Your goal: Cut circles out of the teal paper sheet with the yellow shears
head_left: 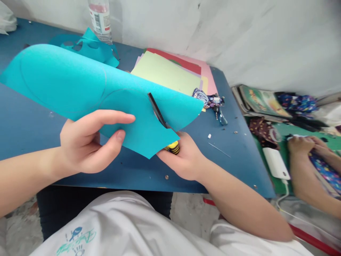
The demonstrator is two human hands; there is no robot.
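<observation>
A curled turquoise sheet with pencilled circles is held above the blue table. My left hand grips its lower edge, index finger and thumb on the front face, other fingers partly hidden behind. At the sheet's right part, my right hand is closed round the yellow-and-black handle of scissors. One dark blade lies over the front of the paper, at a cut running in from the lower edge. The other blade is hidden by the sheet.
Behind lie turquoise paper scraps, a plastic bottle and stacked coloured paper. A keychain rests to their right. At far right are another person's hands, a white power bank and books.
</observation>
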